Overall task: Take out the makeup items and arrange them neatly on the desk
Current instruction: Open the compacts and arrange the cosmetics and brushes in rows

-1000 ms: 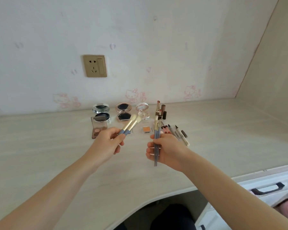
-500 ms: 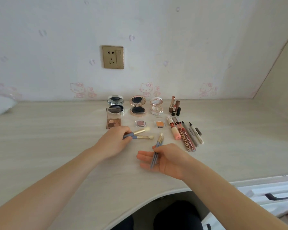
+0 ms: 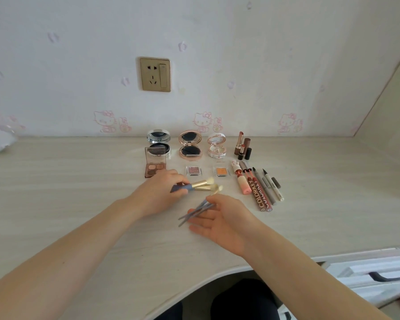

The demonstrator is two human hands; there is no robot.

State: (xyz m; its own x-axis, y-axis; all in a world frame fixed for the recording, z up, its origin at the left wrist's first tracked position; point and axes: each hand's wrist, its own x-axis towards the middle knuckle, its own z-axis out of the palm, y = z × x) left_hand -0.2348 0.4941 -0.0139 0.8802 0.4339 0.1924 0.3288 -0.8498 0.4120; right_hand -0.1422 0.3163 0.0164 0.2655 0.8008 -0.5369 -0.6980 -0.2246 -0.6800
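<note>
While you look down through the head camera at the desk [image 3: 79, 204], your left hand [image 3: 159, 195] grips the thick blue-handled brushes [image 3: 199, 185] just in front of the orange eyeshadow pan [image 3: 221, 171]. Their bristles point toward the pan's right. Your right hand [image 3: 219, 218] lies palm up nearer you than that pan, its thumb pinning the thin brushes [image 3: 199, 210] across nearly straight fingers. Three opened compacts [image 3: 190, 146] stand behind the pan, and lip tubes and liners [image 3: 261, 190] lie to its right.

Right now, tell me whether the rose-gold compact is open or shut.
Open: the rose-gold compact has its lid raised behind the dark pan.
</note>
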